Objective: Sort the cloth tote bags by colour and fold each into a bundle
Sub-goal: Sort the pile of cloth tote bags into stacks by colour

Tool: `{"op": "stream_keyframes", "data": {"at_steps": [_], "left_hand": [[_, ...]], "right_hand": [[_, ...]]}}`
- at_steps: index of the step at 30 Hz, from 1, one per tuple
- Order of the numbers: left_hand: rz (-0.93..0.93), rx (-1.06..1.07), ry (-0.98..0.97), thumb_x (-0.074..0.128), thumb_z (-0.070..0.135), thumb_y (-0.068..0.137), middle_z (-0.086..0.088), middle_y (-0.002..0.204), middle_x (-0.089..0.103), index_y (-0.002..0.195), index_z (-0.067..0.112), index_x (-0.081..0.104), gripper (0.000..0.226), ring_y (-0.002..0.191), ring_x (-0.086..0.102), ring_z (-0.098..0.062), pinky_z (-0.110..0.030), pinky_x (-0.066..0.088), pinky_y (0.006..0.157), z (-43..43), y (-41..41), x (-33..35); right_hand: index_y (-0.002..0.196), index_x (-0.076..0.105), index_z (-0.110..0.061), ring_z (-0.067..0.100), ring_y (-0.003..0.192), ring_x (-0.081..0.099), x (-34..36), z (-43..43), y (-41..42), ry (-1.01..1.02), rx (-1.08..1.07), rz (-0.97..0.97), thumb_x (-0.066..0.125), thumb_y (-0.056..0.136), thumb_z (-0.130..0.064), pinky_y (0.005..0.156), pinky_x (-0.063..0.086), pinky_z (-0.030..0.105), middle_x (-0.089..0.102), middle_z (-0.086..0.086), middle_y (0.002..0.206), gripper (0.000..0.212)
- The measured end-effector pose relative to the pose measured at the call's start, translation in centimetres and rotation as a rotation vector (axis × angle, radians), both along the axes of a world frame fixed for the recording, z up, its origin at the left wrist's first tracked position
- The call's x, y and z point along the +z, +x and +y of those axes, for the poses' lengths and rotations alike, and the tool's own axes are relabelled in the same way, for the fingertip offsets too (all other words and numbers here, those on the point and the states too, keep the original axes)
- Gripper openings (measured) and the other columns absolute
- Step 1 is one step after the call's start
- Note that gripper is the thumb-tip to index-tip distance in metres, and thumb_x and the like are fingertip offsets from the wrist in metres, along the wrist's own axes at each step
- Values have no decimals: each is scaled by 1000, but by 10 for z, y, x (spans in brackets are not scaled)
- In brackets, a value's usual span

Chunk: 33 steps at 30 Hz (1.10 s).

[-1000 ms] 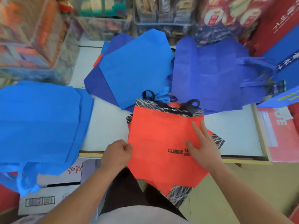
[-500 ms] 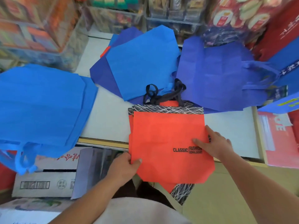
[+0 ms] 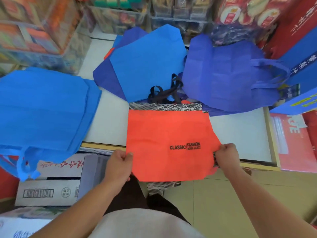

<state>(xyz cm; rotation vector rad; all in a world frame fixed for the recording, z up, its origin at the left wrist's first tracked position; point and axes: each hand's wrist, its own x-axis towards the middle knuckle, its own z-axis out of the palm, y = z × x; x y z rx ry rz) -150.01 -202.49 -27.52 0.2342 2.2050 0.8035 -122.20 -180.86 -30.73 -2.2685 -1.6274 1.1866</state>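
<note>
Now the orange tote bag [image 3: 163, 134] lies square to the person, where half a second ago the stack under it was fanned out askew. The right hand [image 3: 226, 156] has left its flat rest on the printed face and gone to the side edge at 4 o'clock, fingers curled and pinching the cloth. The left hand [image 3: 118, 166] at 7 o'clock grips the opposite edge the same way. The bag sits just below centre, its patterned top band [image 3: 164, 106] and black handles [image 3: 164, 93] pointing to 12 o'clock on the white table [image 3: 240, 134], and its lower part overhangs the near edge. With both sides held and the layers lined up, I judge the orange group gathered and ready for its first fold.

Counting: one orange bag shows in full, with at least one more under it, seen as patterned strips at the bottom edge and by the right hand; the full number is hidden. There are three blue groups. A light-blue pile [image 3: 42, 109] at 9 o'clock has at least two layers. One light-blue bag [image 3: 147, 62] at 12 o'clock lies over darker blue bags [image 3: 106, 76], and a small orange corner peeks out there too. An indigo pile [image 3: 226, 74] sits at 2 o'clock, layers uncountable.
</note>
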Motion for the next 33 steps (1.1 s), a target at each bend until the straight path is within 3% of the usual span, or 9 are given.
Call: {"op": "stream_keyframes", "data": {"at_steps": [4, 8, 10, 13, 17, 22, 25, 31, 33], "left_hand": [[-116, -206, -49, 53, 32, 101, -10, 78, 72, 98, 16, 60, 18, 58, 69, -20, -36, 54, 49, -25, 24, -7], [-97, -312, -96, 55, 43, 98, 0, 116, 67, 128, 21, 55, 37, 102, 66, -23, -41, 55, 89, -26, 17, -22], [-44, -294, -50, 58, 35, 98, 0, 123, 64, 138, 21, 48, 44, 114, 62, -27, -37, 49, 96, -19, 13, -22], [-73, -318, -17, 57, 27, 98, 2, 120, 64, 142, 25, 37, 49, 111, 63, -27, -38, 50, 97, -11, 19, -24], [-161, -323, 4, 49, 23, 102, 0, 132, 60, 156, 28, 16, 63, 116, 61, -26, -31, 44, 96, -2, 42, -27], [-32, -340, 55, 56, 23, 97, 12, 107, 64, 132, 30, 50, 36, 100, 63, -13, -33, 51, 88, 10, 26, -24], [17, -499, 18, 57, 34, 94, 11, 112, 68, 130, 32, 54, 36, 101, 65, -14, -38, 54, 91, 12, 13, -24], [208, -691, -114, 50, 47, 97, 2, 94, 62, 87, 29, 58, 22, 86, 61, -17, -34, 52, 72, 33, -17, -22], [193, -626, -118, 53, 42, 98, -3, 112, 64, 105, 21, 66, 26, 97, 60, -19, -31, 49, 82, 42, -40, -21]], "right_hand": [[91, 47, -8, 27, 69, 51, 2, -1, -10, 19, -31, 38, 40, 94, -15, 57, 39, 32, 51, 7, 75, 10], [109, 57, -11, 32, 94, 55, 18, -4, -5, 123, 80, -40, 28, 102, -49, 81, 45, 43, 59, 7, 100, 49], [132, 54, -16, 29, 105, 57, 21, -2, -5, 51, 111, 45, 30, 102, -56, 90, 45, 42, 62, 3, 115, 55], [158, 29, -25, 28, 129, 54, 20, -3, -8, -101, 190, 99, 53, 98, -52, 109, 44, 46, 55, 3, 145, 70], [151, 38, -12, 33, 128, 55, 13, -11, -9, -32, 239, 17, 63, 97, -30, 104, 43, 41, 56, 13, 144, 62], [159, 25, -24, 36, 124, 56, 16, -15, 5, -36, 222, -132, 67, 91, -36, 100, 49, 46, 51, 15, 141, 80], [158, 24, -32, 38, 135, 37, 18, -27, -3, 103, 439, -397, 67, 83, -34, 109, 39, 50, 31, 13, 151, 87], [149, 48, -26, 39, 145, 29, 11, -31, -107, 291, 828, -161, 57, 89, -43, 117, 32, 52, 33, 16, 160, 63], [153, 41, -29, 34, 149, 22, 11, -29, -144, 202, 860, -85, 53, 95, -49, 119, 31, 49, 25, 12, 164, 62]]}}
